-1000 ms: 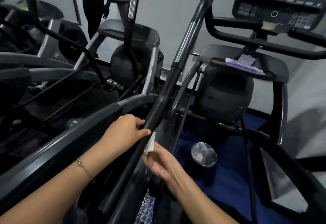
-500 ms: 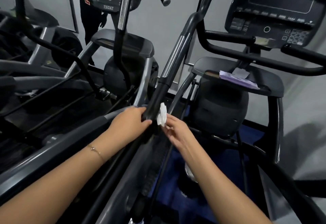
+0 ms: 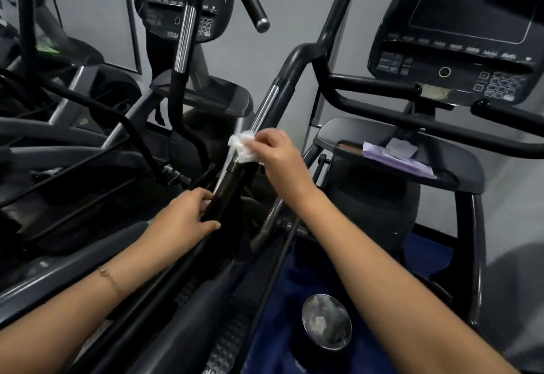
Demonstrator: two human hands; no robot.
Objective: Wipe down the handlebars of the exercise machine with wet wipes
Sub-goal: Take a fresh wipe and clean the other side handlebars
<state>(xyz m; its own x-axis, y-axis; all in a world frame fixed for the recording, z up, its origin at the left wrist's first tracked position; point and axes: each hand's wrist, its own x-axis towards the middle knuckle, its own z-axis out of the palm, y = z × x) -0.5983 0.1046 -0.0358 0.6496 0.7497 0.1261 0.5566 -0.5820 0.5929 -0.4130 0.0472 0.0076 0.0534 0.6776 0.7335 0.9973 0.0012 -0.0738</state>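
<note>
Grey walls close in a gym corner packed with dark elliptical machines, seen from the head view. Rising between the two arms is the handlebar (image 3: 266,107), a long swinging bar with a chrome sleeve above a black lower tube. The right hand (image 3: 276,153) pinches a crumpled white wet wipe (image 3: 242,146) and presses it on the bar just where the chrome meets the black. The left hand (image 3: 182,220) is curled round the black tube lower down, steadying it.

To do this stroke well, I would spread the wipe so it wraps the bar rather than dabbing with a wad, then draw it up along the chrome toward the bend, turning the wrist to reach the far side. The lower grip should hold firm, since the bar probably swings. A purple wipes pack (image 3: 394,157) lies on the machine's tray (image 3: 459,167), near enough for a fresh sheet.
</note>
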